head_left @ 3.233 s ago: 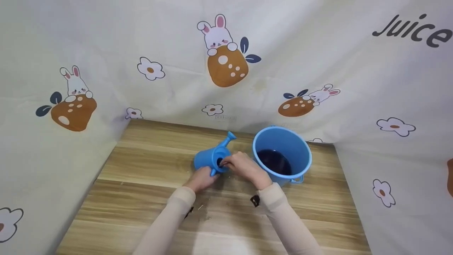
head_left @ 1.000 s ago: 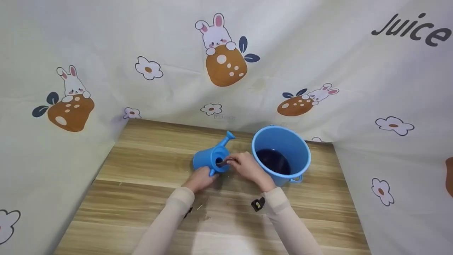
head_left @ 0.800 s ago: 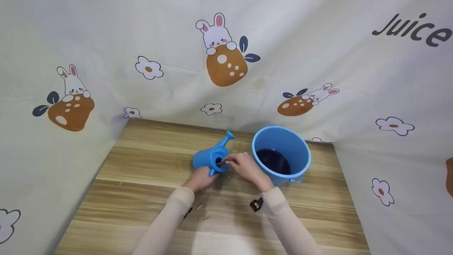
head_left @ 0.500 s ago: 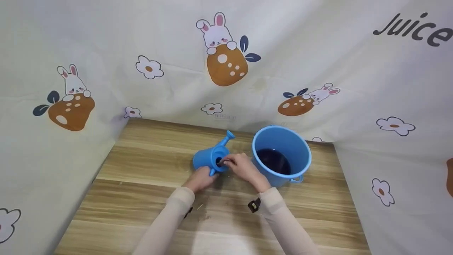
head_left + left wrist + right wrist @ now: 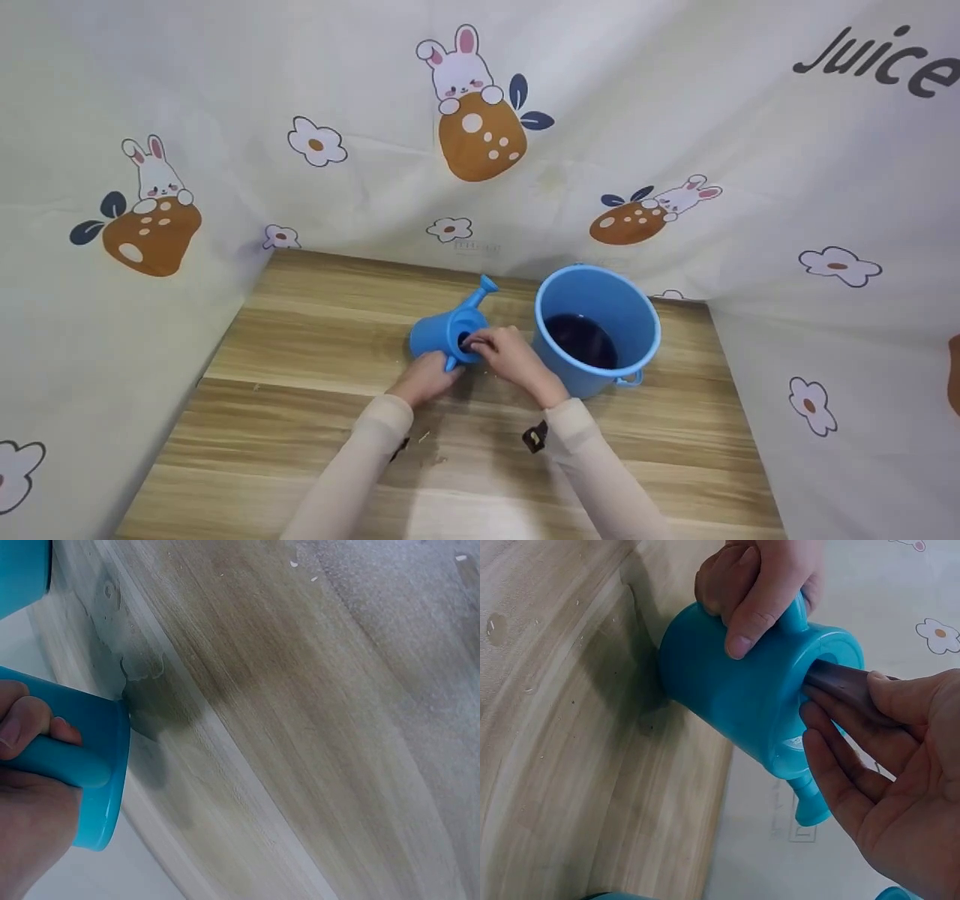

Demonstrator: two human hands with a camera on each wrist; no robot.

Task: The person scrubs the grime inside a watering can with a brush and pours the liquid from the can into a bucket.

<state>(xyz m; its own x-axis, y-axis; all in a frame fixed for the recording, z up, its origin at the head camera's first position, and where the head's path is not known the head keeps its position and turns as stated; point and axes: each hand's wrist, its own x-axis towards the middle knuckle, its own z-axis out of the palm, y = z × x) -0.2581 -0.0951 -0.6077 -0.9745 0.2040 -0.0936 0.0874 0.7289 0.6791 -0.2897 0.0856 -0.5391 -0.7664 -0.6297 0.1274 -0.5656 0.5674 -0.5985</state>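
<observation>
My left hand grips the handle of a blue watering can, which sits on the wooden table with its spout pointing to the back right. In the right wrist view, the left hand has its thumb over the handle. My right hand is at the can's mouth. Between its thumb and fingers it pinches a smooth dark brown piece, whose kind I cannot tell. The far end of that piece is hidden inside the can, and some fingertips reach into the opening.
A blue bucket with dark liquid at its bottom stands just right of my right hand. The wooden table shows wet patches and small crumbs. Printed cloth walls enclose its back and sides.
My right hand has shifted slightly left and down at the can's mouth, and less of the dark brown piece shows than a second ago. The left hand and watering can stay in place.
</observation>
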